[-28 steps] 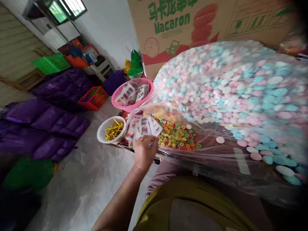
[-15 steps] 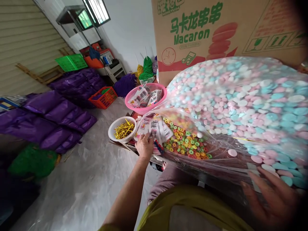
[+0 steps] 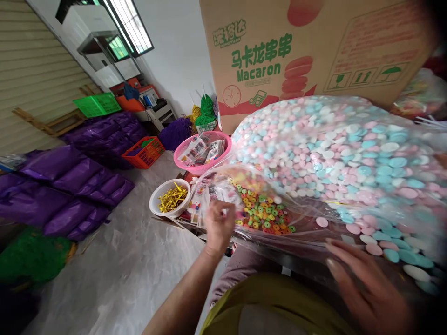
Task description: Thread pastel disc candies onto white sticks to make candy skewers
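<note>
My left hand (image 3: pixel 219 227) is raised over the near edge of the table, its fingers curled into a pinch. Motion blur hides what they hold, if anything. Small printed plastic packets (image 3: pixel 204 197) lie just beyond it. To its right are loose ring-shaped candies (image 3: pixel 263 209) in orange, yellow and green, on clear plastic. At the lower right, my right hand (image 3: pixel 366 284) hovers with its fingers apart and nothing in them. A large clear bag (image 3: pixel 300 144) full of pink, white and blue tablet candies lies beyond it; some have spilled (image 3: pixel 387 242) near that hand.
A white bowl (image 3: pixel 153 204) of gold twist ties and a pink basket (image 3: pixel 179 160) of packets stand at the left. A cardboard box (image 3: pixel 258 97) rises behind the bag. Purple packages (image 3: pixel 66 186), an orange crate (image 3: pixel 143 153) and a green crate (image 3: pixel 98 104) occupy the floor area.
My left hand has come up off the packets and moved to the right, its fingers curling in. My right hand has shifted left. The view has turned slightly to the right.
</note>
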A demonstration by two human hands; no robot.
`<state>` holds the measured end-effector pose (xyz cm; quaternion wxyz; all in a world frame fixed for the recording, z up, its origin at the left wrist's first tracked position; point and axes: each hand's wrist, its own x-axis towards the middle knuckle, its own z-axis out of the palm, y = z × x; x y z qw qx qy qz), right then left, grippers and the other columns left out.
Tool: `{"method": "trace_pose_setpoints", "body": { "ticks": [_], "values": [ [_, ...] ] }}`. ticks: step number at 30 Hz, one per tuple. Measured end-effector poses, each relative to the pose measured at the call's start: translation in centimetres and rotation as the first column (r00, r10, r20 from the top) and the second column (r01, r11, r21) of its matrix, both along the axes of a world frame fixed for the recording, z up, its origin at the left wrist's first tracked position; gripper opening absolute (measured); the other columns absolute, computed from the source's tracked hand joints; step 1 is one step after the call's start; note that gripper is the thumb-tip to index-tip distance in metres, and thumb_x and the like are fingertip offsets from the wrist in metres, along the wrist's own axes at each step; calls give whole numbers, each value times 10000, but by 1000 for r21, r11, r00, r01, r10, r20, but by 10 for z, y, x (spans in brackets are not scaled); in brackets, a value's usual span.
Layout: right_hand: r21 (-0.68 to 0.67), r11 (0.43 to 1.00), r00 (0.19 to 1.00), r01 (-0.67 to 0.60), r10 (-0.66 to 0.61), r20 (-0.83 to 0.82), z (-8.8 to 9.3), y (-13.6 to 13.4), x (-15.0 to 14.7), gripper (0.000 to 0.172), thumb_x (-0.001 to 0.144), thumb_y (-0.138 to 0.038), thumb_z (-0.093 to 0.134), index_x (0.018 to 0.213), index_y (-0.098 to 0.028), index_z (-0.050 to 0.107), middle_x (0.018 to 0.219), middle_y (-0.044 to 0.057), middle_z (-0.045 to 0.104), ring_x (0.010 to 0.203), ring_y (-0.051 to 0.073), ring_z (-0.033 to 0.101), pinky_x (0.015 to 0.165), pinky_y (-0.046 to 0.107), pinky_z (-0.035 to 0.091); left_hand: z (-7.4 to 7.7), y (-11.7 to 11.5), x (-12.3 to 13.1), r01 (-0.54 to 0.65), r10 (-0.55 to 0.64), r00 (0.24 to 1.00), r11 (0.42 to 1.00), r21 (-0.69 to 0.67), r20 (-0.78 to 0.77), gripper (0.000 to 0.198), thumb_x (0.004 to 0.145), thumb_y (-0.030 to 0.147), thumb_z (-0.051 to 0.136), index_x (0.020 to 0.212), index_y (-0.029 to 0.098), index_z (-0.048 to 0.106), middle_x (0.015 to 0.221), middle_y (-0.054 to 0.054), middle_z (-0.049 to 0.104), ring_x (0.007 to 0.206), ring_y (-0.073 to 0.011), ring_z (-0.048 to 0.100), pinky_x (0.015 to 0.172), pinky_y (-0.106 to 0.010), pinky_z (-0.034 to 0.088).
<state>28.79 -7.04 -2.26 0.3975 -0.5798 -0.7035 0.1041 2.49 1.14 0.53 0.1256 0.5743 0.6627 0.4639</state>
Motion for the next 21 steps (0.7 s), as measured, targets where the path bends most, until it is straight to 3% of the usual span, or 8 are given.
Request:
{"method": "trace_pose_setpoints", "body": {
  "ticks": [1,3,6,10,12,14,16,21],
  "values": [
    [-167,984,983,-67,37,-179,11,5,-14,373,851,-331,483,1220,-379,467,1151,69,588,987,248,609,814,405,521,1,-6,25,134,-133,978,991,1,158,140,774,276,550,690,175,597,675,-6,599,640,-121,562,637,-239,445],
    [-284,931,850,-229,49,-524,26,17,-35,348,837,-398,475,1146,-244,517,1020,85,644,883,228,634,733,359,537,0,-17,71,321,-293,888,947,-23,356,154,791,298,543,715,168,577,627,3,585,584,-111,550,591,-229,449],
    [-361,914,779,-186,-87,-621,26,30,-36,231,829,-394,457,814,-192,568,726,28,628,650,161,593,613,285,501,0,-30,109,447,-406,862,891,-81,303,168,816,316,521,781,163,583,663,-25,621,619,-138,581,623,-269,477],
    [-373,926,951,-63,-57,-303,20,20,7,275,857,-287,391,630,-190,509,553,-12,532,502,117,475,483,235,375,12,-25,112,473,-408,855,867,158,-321,404,704,358,668,1058,181,583,1150,-153,592,1080,-299,530,924,-485,382],
    [-360,929,990,-88,41,-137,24,10,27,267,858,-253,418,629,-186,538,564,-11,547,525,112,472,493,227,352,17,-15,117,705,-569,623,706,70,-537,273,723,290,647,988,233,619,1113,-103,624,1064,-297,545,983,-546,297],
    [-342,933,993,-108,87,-78,32,4,44,205,840,-242,477,666,-185,570,625,-15,584,585,104,501,546,215,369,21,-7,128,859,-746,375,503,-96,-551,50,765,235,587,791,233,629,849,-29,677,826,-212,622,920,-474,388],
    [-319,940,993,-119,109,-47,39,-1,58,179,826,-266,515,675,-186,570,671,-26,597,648,95,522,607,199,386,21,-5,142,896,-855,252,383,-224,-454,114,789,234,551,686,217,595,690,3,645,661,-157,608,762,-349,479],
    [-300,954,989,9,36,144,50,-18,75,369,945,-381,291,708,-222,524,733,-76,615,748,54,554,716,160,414,7,-6,161,869,-926,296,363,-336,-235,83,751,314,596,712,242,607,673,20,648,611,-150,608,540,-242,486]
  ]
}}
